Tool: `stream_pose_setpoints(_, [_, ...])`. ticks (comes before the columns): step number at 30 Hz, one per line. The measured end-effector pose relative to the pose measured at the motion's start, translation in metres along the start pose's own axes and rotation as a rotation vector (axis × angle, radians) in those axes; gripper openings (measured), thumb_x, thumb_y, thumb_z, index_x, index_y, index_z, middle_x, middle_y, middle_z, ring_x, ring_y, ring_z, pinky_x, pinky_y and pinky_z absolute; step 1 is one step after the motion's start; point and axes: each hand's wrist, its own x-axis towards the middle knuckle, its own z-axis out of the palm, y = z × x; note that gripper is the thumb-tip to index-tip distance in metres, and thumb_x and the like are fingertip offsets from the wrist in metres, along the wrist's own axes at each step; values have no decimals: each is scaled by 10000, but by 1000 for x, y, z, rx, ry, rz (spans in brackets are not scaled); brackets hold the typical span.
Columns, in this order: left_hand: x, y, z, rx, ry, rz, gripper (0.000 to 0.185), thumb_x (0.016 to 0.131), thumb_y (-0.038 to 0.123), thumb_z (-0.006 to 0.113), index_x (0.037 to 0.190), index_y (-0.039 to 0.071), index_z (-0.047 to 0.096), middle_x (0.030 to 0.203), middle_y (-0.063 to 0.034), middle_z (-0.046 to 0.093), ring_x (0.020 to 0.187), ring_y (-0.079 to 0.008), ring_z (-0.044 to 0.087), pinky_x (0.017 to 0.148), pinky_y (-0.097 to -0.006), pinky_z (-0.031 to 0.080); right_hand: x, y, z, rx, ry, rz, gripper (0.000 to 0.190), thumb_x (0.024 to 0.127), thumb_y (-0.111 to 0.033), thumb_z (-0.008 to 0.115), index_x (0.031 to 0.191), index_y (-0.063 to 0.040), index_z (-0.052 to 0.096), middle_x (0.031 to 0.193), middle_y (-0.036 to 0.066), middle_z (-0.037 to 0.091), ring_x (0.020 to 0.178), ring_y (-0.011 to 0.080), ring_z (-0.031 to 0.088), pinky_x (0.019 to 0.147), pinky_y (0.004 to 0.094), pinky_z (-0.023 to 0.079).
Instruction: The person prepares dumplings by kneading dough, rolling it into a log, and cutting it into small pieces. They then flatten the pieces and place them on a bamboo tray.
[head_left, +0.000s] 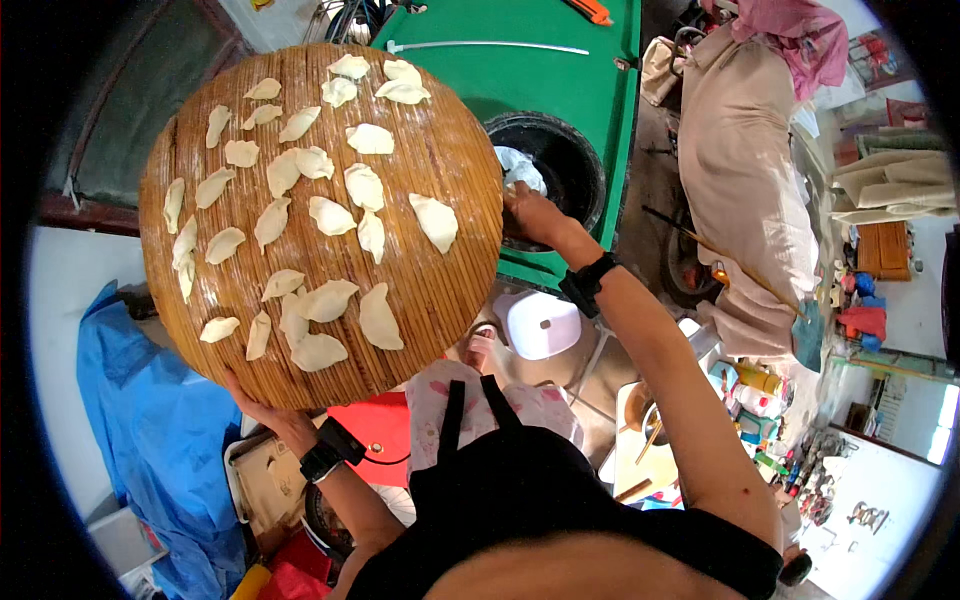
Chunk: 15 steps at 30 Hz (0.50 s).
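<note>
A large round board of brown plant stalks (420, 300), dusted with flour, fills the upper left of the head view. Many pale folded dumplings (332, 216) lie spread over its top. My left hand (274, 416) grips its near edge, the fingers partly hidden beneath. At the board's right edge is my right hand (536, 214), its fingertips hidden behind the rim, so its hold there is unclear. Just beyond that hand a black round basin (574, 172) stands on a green felt-topped table (495, 82), with a whitish plastic bag (521, 169) inside it.
A white plastic stool (540, 326) stands on the tiled floor below the table. Blue sheeting (150, 427) hangs at left. A cloth-covered two-wheeler (742, 172) is to the right. On the table lie a pale rod (487, 47) and an orange-handled tool (589, 10).
</note>
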Motion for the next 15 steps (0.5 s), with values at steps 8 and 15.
stream_pose_setpoints(8, [5, -4, -17, -34, -94, -12, 512, 925, 410, 480, 1298, 61, 457, 1263, -115, 535, 1104, -263, 560, 904, -416, 491, 14, 1, -28, -119, 45, 106, 512, 678, -181, 699, 1160, -44, 591, 1051, 219, 616, 920, 352, 624, 832, 369, 503])
stream_pose_setpoints(15, [2, -6, -17, -69, -1, -24, 505, 920, 407, 489, 1299, 74, 460, 1263, -111, 537, 1100, -274, 559, 898, -425, 489, 6, -30, -62, 441, 104, 223, 343, 732, -133, 620, 1046, 0, 649, 919, 124, 666, 859, 213, 622, 777, 323, 486])
